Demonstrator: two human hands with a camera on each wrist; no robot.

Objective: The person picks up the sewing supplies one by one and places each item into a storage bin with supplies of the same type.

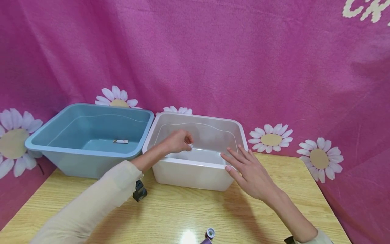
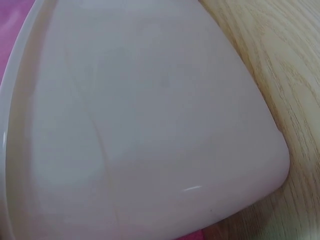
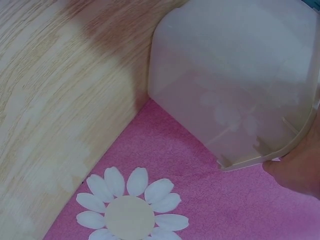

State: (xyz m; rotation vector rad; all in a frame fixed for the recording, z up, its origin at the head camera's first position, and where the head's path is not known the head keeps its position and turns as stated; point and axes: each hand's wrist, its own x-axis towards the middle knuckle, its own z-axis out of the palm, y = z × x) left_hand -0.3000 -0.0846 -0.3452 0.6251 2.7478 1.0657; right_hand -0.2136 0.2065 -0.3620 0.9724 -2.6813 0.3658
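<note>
My left hand [image 1: 179,141] reaches over the near rim into the white plastic tub [image 1: 192,174]. Its fingers are curled, and a small whitish thing [image 1: 191,146] shows at the thumb and fingertips, too small to name. The left wrist view holds only the outer wall of the tub [image 2: 150,110]; the hand is out of it. My right hand [image 1: 251,173] lies over the tub's near right corner with straight, spread fingers. In the right wrist view, part of that hand [image 3: 300,162] touches the rim.
Left of the white tub stands a blue tub [image 1: 88,154] with a small white and brown item [image 1: 121,141] inside. Near the table's front lie a small round cap-like piece [image 1: 210,232] and a purple object [image 1: 206,241], partly cut off. A pink flowered cloth [image 1: 195,57] hangs behind.
</note>
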